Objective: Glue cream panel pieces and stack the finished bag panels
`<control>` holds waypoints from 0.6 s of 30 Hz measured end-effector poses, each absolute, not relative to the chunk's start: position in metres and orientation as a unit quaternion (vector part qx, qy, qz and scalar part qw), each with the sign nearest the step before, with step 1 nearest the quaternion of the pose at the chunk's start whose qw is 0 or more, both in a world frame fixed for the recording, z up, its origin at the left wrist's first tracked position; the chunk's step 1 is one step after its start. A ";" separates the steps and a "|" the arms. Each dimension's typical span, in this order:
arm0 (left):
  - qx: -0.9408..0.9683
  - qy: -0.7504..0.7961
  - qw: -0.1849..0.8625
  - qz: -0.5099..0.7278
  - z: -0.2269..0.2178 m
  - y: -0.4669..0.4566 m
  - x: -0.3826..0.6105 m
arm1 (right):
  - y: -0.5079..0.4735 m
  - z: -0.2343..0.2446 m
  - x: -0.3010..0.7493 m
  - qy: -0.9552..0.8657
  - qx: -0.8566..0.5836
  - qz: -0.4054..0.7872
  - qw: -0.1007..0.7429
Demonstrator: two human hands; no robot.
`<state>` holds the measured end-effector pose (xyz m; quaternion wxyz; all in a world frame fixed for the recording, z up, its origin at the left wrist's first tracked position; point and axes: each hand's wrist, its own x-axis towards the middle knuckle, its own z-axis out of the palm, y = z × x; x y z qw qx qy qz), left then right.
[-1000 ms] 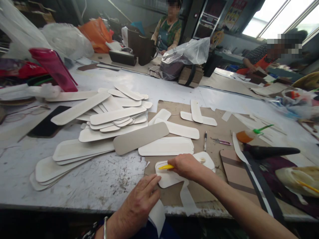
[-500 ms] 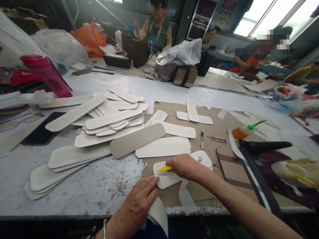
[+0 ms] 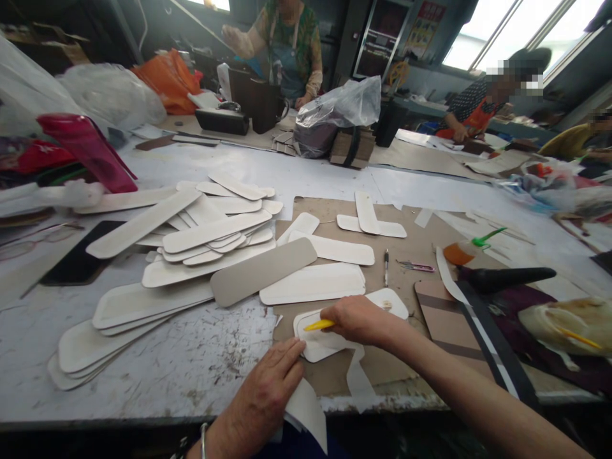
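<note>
Our right hand (image 3: 357,322) pinches the yellow tool (image 3: 319,325) over the white piece (image 3: 321,347) beyond our left hand (image 3: 271,381), whose hold we cannot tell; we judge this surface work, next requiring steady pressure.

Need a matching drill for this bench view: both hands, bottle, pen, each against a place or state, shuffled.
1. Right hand
2. Left hand
3. Bottle
4. Pen

A. Green tip, amber contents
B. Lying beside the pink-handled snips
C. Gripping a yellow tool
D. Fingertips at the edge of a white piece

Pairs: 1-C, 2-D, 3-A, 4-B
</note>
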<state>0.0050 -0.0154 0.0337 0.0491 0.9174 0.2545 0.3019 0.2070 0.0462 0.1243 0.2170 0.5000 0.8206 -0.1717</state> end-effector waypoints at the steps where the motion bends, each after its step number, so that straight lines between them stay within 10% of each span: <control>1: 0.917 0.254 0.047 0.306 0.034 -0.015 0.005 | 0.046 0.126 0.207 0.820 0.499 -0.175 0.218; 18: 0.918 0.257 0.064 0.294 0.034 -0.016 0.004 | 0.046 0.117 0.204 0.819 0.511 -0.140 0.219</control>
